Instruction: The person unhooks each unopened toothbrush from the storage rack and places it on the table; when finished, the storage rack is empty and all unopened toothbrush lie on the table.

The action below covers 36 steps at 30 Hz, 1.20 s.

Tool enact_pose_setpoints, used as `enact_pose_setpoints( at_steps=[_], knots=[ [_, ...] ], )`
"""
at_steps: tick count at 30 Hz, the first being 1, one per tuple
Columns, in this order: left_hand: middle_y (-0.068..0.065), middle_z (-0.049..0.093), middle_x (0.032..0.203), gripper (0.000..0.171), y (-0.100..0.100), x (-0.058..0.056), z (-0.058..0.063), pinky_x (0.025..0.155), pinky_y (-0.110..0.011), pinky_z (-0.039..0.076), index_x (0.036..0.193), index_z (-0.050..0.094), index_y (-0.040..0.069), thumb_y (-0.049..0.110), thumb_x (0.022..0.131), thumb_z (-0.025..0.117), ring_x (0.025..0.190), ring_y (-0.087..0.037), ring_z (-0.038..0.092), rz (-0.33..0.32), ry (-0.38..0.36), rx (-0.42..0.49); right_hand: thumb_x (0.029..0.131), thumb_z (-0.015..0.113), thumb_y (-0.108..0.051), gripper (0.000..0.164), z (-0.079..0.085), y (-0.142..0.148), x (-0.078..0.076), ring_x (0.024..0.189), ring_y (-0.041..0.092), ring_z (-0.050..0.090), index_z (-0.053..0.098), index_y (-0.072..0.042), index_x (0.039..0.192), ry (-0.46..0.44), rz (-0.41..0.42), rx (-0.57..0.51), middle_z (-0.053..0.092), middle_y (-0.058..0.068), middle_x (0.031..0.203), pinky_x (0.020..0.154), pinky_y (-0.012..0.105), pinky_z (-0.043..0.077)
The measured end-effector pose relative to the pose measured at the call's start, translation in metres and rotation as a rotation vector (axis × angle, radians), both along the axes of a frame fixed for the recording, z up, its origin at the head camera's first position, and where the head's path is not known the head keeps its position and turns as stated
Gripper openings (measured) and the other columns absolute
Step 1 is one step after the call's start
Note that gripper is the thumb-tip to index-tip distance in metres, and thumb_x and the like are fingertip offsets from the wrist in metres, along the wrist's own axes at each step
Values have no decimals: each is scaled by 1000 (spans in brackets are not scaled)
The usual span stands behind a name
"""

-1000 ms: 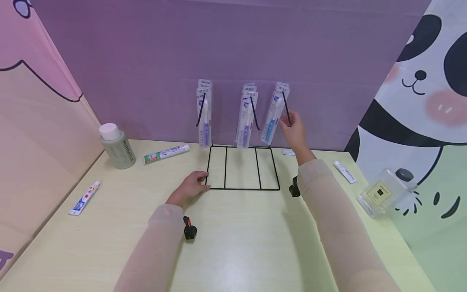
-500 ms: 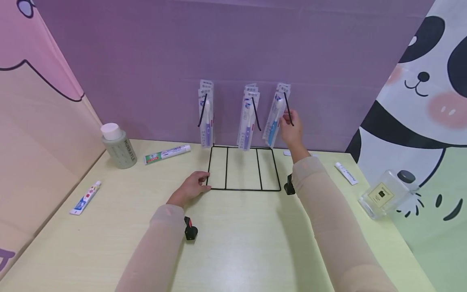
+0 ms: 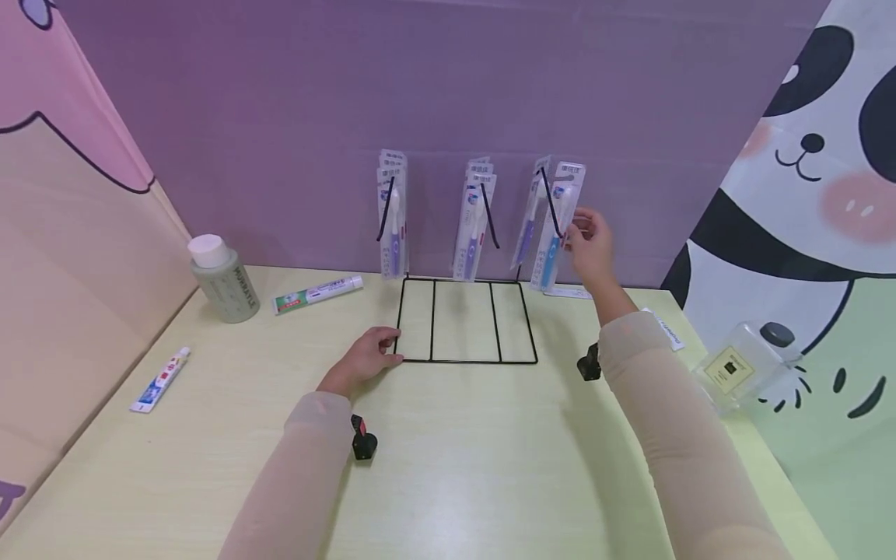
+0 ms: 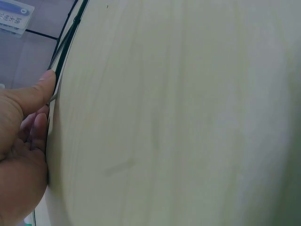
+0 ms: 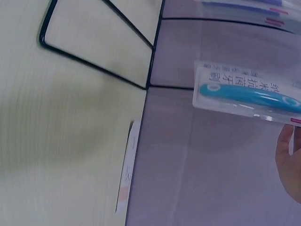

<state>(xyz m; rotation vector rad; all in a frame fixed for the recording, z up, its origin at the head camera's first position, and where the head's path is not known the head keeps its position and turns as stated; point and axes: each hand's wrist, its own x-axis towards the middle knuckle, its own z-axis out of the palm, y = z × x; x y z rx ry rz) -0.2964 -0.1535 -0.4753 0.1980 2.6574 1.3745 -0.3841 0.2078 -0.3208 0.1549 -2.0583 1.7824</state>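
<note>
A black wire rack (image 3: 483, 362) stands against the purple backdrop, with packaged toothbrushes on its three hooks. My left hand (image 3: 364, 358) holds the left side of its base between thumb and fingers; the left wrist view shows the thumb (image 4: 40, 89) along the wire. My right hand (image 3: 591, 250) pinches the right edge of a blue toothbrush in its clear pack (image 3: 553, 253), at the tip of the right hook. Behind it, a purple toothbrush pack (image 3: 526, 233) hangs on that hook. More purple toothbrush packs hang on the left hook (image 3: 393, 257) and the middle hook (image 3: 470, 249).
On the table's left are a grey-green bottle (image 3: 227, 288), a green-and-white toothpaste tube (image 3: 318, 294) and a smaller tube (image 3: 159, 381). To the right stand a clear bottle with a black cap (image 3: 735, 369) and a white tube (image 3: 668, 333). A flat white item (image 3: 570, 293) lies by the backdrop.
My right hand has pulled the blue toothbrush pack right and forward along the right hook to its tip, uncovering a purple one behind. The left hand has stayed on the rack.
</note>
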Motion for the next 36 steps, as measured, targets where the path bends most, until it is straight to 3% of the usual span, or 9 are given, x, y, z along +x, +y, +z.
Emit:
enact_pose_setpoints(
  at_steps=[3,7,17,25,30,36],
  knots=[
    [-13,44,116,50,0,0,1,88,-39,35,129,46,1,9,84,65,99,-25,42,-9,10,5,94,46,-4,26,-1,18,6,86,21,54,49,-7,120,-34,-8,7,53,11,104,78,38,47],
    [-14,44,117,49,0,2,3,88,-39,35,129,46,1,8,84,65,99,-26,41,-15,8,9,94,47,-9,31,-12,44,11,89,22,54,46,-7,125,-152,7,29,51,10,105,76,33,49],
    [-14,44,117,50,1,4,7,90,-39,35,129,46,1,8,84,65,102,-26,41,9,-18,7,95,43,-6,39,-75,82,28,89,20,53,36,2,133,-469,195,78,47,16,110,72,31,49],
    [-13,44,118,50,3,3,5,90,-38,35,130,46,3,9,84,65,102,-25,41,13,-18,-5,94,41,-2,45,-113,94,37,82,16,55,29,5,136,-579,291,75,48,14,104,75,35,48],
    [-13,44,118,49,2,2,4,90,-39,35,130,46,3,9,84,64,102,-26,41,8,-14,-14,93,42,-2,45,-124,98,35,79,15,53,29,7,135,-653,307,132,48,16,104,70,30,48],
    [-12,44,119,49,2,2,2,90,-38,35,130,47,4,9,84,64,102,-25,41,11,-13,-17,93,44,-4,44,-127,94,36,78,15,52,32,9,133,-720,298,213,50,17,102,67,27,48]
  ],
)
